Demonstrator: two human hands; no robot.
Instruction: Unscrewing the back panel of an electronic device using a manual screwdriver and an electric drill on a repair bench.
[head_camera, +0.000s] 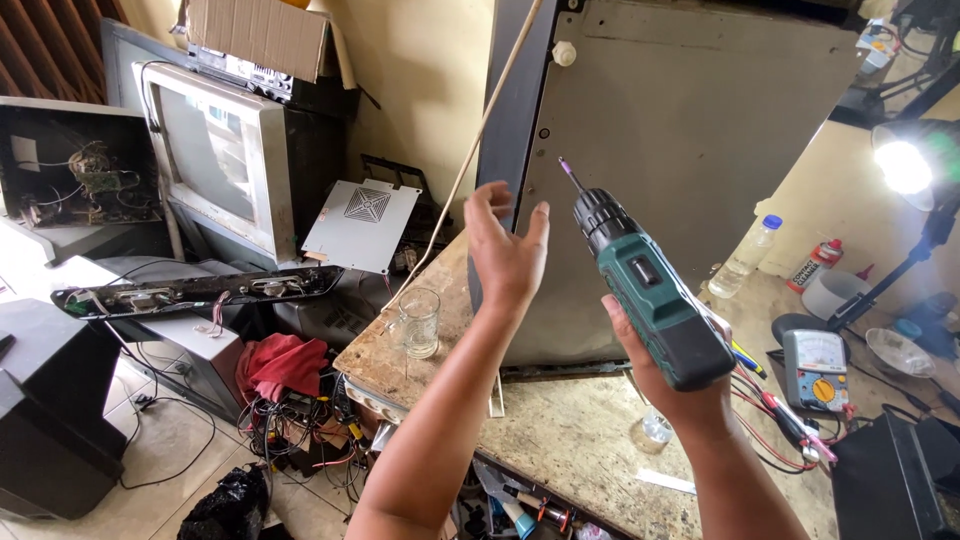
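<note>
Right hand wrapped around cordless drill, raised over desk's middle, bit toward upright grey panel. Left hand open, empty, beside it. Likely top-heavy, rigid; best gripped at handle.

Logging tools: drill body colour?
Teal-green and black drill, held in the right hand; head view.

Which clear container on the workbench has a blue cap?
The plastic bottle at the bench's far right; the glass mug near the left hand is open, capless.
</note>
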